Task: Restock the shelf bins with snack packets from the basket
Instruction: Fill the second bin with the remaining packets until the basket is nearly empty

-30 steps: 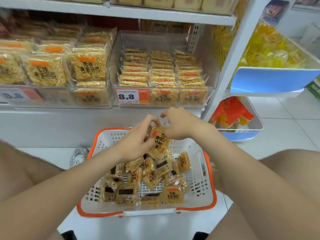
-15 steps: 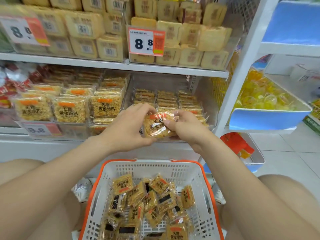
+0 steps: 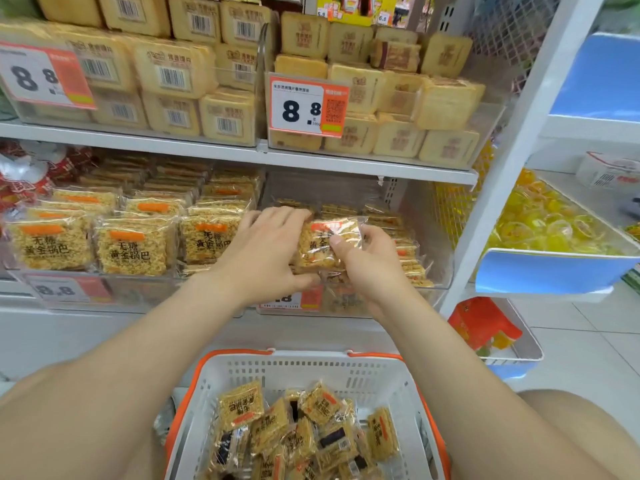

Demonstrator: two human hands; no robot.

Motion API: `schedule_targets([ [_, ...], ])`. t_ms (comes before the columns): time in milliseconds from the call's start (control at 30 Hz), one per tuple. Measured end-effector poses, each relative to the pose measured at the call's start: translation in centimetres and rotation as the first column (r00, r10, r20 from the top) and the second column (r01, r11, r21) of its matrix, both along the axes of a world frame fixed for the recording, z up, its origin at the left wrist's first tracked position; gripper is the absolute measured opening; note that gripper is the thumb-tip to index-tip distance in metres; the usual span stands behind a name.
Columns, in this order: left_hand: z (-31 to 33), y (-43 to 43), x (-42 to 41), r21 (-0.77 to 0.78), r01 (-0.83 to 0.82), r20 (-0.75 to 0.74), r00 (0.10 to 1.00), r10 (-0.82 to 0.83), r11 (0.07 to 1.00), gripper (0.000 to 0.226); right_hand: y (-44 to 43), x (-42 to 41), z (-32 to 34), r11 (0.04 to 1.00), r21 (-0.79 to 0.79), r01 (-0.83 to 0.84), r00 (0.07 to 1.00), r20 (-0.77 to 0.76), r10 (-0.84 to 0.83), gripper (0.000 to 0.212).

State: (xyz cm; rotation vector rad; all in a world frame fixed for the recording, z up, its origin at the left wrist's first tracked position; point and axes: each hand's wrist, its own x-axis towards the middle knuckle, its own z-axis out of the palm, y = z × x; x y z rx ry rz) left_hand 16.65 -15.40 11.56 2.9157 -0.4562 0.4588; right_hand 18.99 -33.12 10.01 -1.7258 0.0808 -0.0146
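Shop shelving fills our view, and on the lower shelf (image 3: pixel 346 171) the clear right-hand bin (image 3: pixel 433 216) holds rows of packets standing on edge, with room at its front. We hold one packet (image 3: pixel 322 244) in both hands, right at the bin's front edge. It stands upright with its printed face towards us and its orange strip on top.

Our right hand (image 3: pixel 367 268) pinches it, thumb pressed on the face and fingers curled behind the right side. Our left hand (image 3: pixel 266 251) clasps the left edge, fingers spread over the top corner and thumb reaching under the bottom.

The gap we want lies just ahead of and below the packet, in front of the standing rows. We judge the move to be a short push forward and down, keeping the packet upright and parallel to the rows. Both hands are equally near.

More packets lie loose in the basket (image 3: pixel 311 368) below our arms.
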Motion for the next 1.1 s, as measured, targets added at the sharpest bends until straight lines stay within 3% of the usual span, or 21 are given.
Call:
schedule_targets([
  [67, -0.3, 0.2, 0.8, 0.07, -0.034, 0.015, 0.999, 0.033, 0.997, 0.097, 0.5, 1.2, 0.0, 0.998, -0.012, 0.058, 0.996, 0.073, -0.057, 0.043],
  [133, -0.5, 0.4, 1.4, 0.1, -0.064, 0.021, 0.998, 0.062, 0.993, 0.078, 0.9, 2.6, 0.0, 0.996, -0.041, 0.085, 0.994, 0.076, -0.082, 0.03],
  [333, -1.9, 1.3, 2.5, 0.284, -0.138, -0.059, 0.985, 0.161, 0.949, 0.041, 2.9, 7.6, -0.4, 0.993, -0.046, 0.108, 0.994, 0.032, -0.106, 0.056],
  [433, -2.4, 1.1, 2.5, 0.374, -0.121, -0.079, 0.984, 0.162, 0.92, 0.033, 3.9, 9.9, -0.9, 0.985, -0.119, 0.128, 0.992, 0.014, -0.128, 0.045],
  [500, -2.2, 1.2, 2.6, 0.377, -0.119, -0.088, 0.982, 0.164, 0.919, 0.03, 4.7, 11.3, -0.9, 0.978, -0.141, 0.157, 0.988, 0.018, -0.156, 0.033],
  [633, -2.0, 1.2, 2.5, 0.385, -0.132, -0.037, 0.987, 0.158, 0.913, 0.031, 6.8, 14.3, -0.4, 0.964, -0.216, 0.156, 0.985, 0.112, -0.134, 0.035],
  [767, -2.4, 0.7, 2.3, 0.385, -0.15, -0.016, 0.986, 0.169, 0.911, 0.035, 7.9, 16.1, -0.4, 0.873, -0.452, 0.184, 0.978, 0.176, -0.115, 0.009],
  [900, -2.5, 0.9, 2.2, 0.391, -0.148, -0.019, 0.985, 0.169, 0.909, 0.035, 8.3, 17.4, -0.7, 0.757, -0.597, 0.268, 0.959, 0.241, -0.149, 0.034],
  [1000, -2.7, 1.0, 2.2, 0.383, -0.148, -0.024, 0.985, 0.17, 0.912, 0.029, 8.7, 17.8, -0.8, 0.728, -0.592, 0.346, 0.936, 0.274, -0.221, 0.05],
  [1100, -2.6, 0.8, 2.2, 0.376, -0.154, -0.037, 0.983, 0.181, 0.914, 0.027, 9.2, 18.1, -1.5, 0.695, -0.631, 0.346, 0.918, 0.381, -0.111, 0.027],
])
